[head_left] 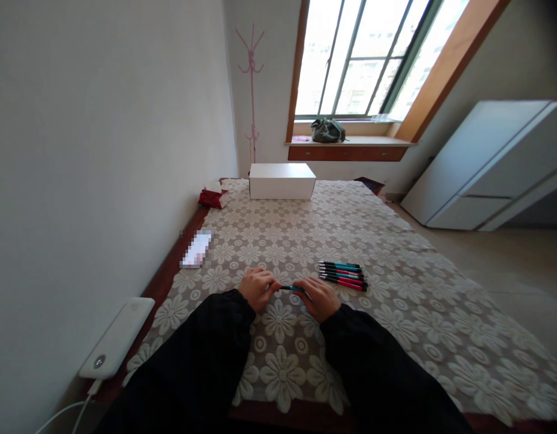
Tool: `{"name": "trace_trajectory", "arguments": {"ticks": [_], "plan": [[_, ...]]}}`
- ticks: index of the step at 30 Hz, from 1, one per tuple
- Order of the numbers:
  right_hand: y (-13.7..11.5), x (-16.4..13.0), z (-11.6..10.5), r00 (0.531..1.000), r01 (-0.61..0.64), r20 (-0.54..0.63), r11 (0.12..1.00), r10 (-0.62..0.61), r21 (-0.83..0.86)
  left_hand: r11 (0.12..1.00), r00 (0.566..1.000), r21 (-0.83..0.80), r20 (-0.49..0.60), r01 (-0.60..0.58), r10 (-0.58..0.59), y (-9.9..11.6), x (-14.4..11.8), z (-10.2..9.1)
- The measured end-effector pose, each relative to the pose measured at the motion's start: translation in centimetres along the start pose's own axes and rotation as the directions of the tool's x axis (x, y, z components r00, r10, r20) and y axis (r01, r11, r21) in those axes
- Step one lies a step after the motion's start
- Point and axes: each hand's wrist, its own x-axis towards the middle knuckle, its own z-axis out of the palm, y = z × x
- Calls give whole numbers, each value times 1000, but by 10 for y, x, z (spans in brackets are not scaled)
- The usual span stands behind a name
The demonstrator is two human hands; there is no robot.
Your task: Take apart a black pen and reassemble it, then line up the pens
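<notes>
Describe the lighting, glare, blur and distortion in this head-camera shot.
Head view: the bright window is blown out to white; wide-angle distortion tilts the white cabinet and window frame; a pixelated patch masks the white item at the table edge; both hands, left and right, on the teal pen stay sharp, evenly lit above the floral lace tablecloth.

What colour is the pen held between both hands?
Teal, on the pen between the left hand and right hand; head view.
</notes>
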Motion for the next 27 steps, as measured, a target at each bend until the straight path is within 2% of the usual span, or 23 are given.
{"name": "trace_trajectory", "arguments": {"ticks": [6, 10, 14, 17, 24, 27], "plan": [[1, -3, 3, 998, -31, 45, 999, 33, -36, 999, 1000, -32, -20, 16, -17, -5, 1, 6], [-1, -4, 2, 993, -73, 93, 996, 78, -57, 997, 998, -71, -49, -39, 35, -9, 1, 9], [-2, -4, 2, 982, -129, 142, 992, 127, 3, 993, 995, -86, -63, -78, 73, -9, 1, 8], [0, -5, 3, 981, -151, 131, 987, 144, 45, 995, 996, -80, -72, -55, 49, -8, 1, 5], [2, -2, 2, 1000, -15, 27, 1000, 15, 7, 996, 995, -78, -93, -38, 31, -4, 1, 2], [3, 0, 1, 1000, 13, 5, 1000, -13, -5, 998, 998, -50, -49, -49, 46, -4, 1, 3]]}}
